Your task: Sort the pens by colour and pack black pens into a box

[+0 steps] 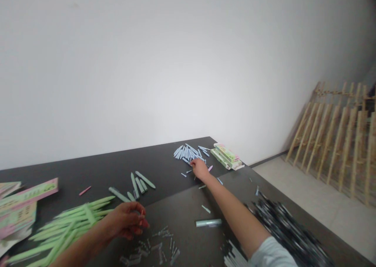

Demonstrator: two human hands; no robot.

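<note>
My left hand (126, 219) hovers over the front left of the dark table, thumb and fingers closed on a small pink plastic piece (145, 222). Below it lie loose clear plastic parts (161, 253); to its left is a pile of light green pen barrels (64, 229). My right hand (200, 169) reaches to the far end, fingers pinched together at the near edge of a pile of light blue pen pieces (188, 152). Whatever it grips there is too small to make out. A pink piece (210, 168) lies just beside this hand.
Grey-green barrels (139, 184) lie mid-table, and a pale green pen (208, 223) nearer me. Boxes (226, 156) stand far right, flat cartons (26, 208) at left. Thin black rods (288, 227) heap near the right edge. Wooden racks (337, 141) lean beyond.
</note>
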